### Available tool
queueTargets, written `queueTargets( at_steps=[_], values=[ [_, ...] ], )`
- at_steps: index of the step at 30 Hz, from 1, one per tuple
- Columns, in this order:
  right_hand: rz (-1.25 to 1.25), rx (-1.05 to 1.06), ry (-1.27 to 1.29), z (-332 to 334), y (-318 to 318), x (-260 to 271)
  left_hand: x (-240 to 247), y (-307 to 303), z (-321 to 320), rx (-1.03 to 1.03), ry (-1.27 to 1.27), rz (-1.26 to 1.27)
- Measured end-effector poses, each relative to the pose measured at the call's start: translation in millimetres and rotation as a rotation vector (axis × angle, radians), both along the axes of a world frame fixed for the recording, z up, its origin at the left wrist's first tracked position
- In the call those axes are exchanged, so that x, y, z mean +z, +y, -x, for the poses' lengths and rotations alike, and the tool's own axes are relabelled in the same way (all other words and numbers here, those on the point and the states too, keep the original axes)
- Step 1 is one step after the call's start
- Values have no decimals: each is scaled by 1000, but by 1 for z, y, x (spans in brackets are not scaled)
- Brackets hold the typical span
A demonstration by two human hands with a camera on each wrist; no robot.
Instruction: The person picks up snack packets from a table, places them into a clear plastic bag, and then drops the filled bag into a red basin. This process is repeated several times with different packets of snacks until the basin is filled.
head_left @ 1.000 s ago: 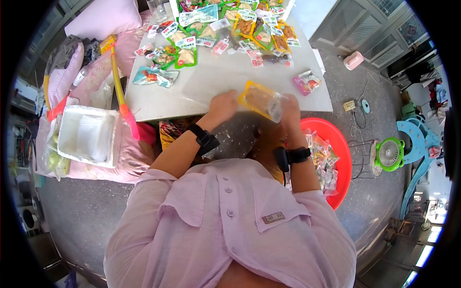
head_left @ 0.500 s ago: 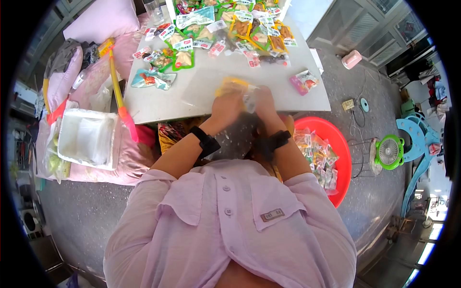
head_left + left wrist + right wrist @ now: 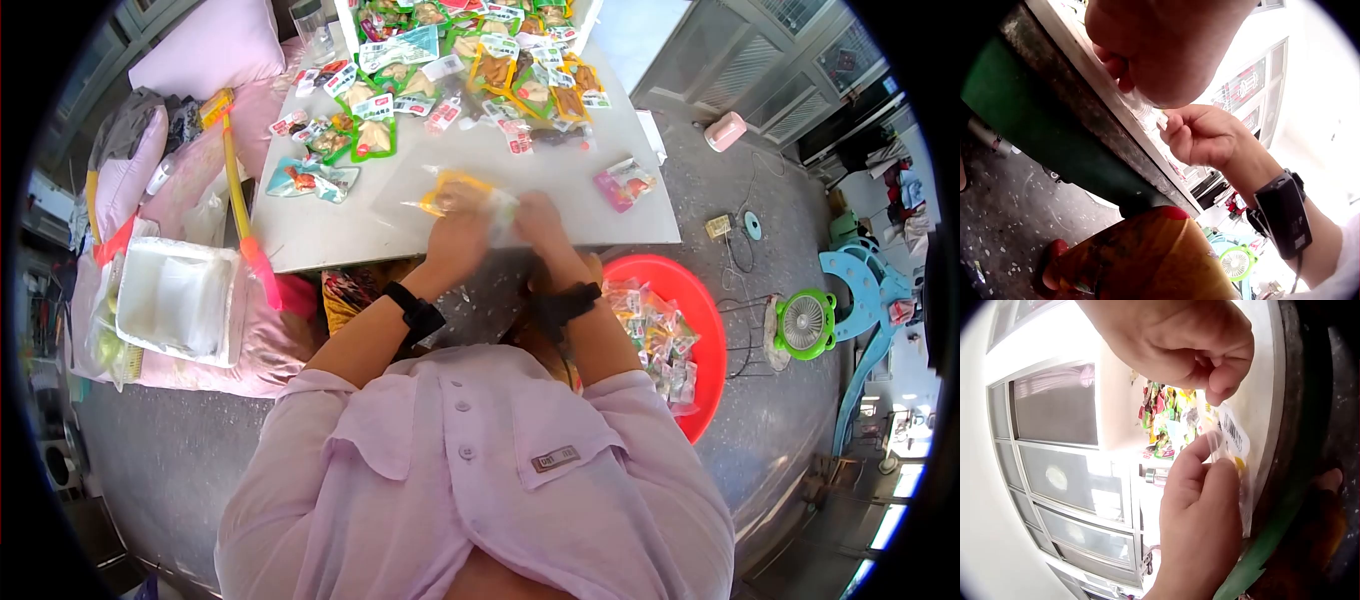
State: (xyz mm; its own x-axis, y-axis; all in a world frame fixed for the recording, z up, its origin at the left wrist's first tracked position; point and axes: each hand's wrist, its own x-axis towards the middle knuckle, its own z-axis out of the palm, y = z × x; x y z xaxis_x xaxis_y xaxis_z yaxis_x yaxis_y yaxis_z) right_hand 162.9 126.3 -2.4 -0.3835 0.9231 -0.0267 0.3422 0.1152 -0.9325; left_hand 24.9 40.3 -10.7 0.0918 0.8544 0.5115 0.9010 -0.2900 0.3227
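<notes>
Both hands hold a yellow-edged clear food pouch (image 3: 436,194) above the front edge of the table (image 3: 330,225). My left hand (image 3: 458,240) pinches its edge between thumb and forefinger, as the right wrist view shows. There, a white barcode label (image 3: 1234,434) shows on the pouch between the two hands. The right hand (image 3: 540,218) has its fingers curled and pinches the pouch's other end, thumb and forefinger close together. Clear plastic sticks out at the left of the pouch, and the hands hide part of it.
Many food pouches (image 3: 495,65) lie piled at the back of the table. A pink-and-white packet (image 3: 625,185) lies at the right, a blue one (image 3: 312,180) at the left. Beside the person's right stands a red basin (image 3: 708,340) of small packets; a white foam box (image 3: 180,300) rests at left.
The right hand has come in leftward, close to the left hand. The pouch has shifted left with them and is now largely covered by the hands.
</notes>
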Motion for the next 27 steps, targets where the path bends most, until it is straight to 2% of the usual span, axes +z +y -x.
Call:
queueTargets(
  at_steps=[5, 6, 9, 12, 14, 16, 19, 20, 23, 27],
  values=[
    [269, -87, 136, 27, -4, 13, -14, 9, 10, -17, 9, -42],
    [255, -97, 220, 29, -4, 8, -14, 10, 12, -7, -1, -44],
    [349, 34, 386, 14, 28, -20, -16, 12, 19, -6, -7, -101],
    [-12, -52, 354, -6, 74, -20, -14, 14, 17, -7, -19, -140],
    [-718, -173, -265, -17, 127, -24, -13, 13, 17, 5, -1, -92],
    [-539, -315, -259, -19, 143, 7, -15, 14, 17, 9, 3, -57],
    [-637, -294, -338, -20, 186, 9, -18, 14, 19, 2, -7, -16],
    [-578, -275, -426, -19, 200, 6, -17, 14, 19, 0, -10, 2],
    [-455, -224, -648, -15, 249, -23, -16, 13, 20, -11, -36, 19],
    [-559, -106, -702, -12, 323, -90, -12, 15, 22, -45, -75, -48]
  ],
)
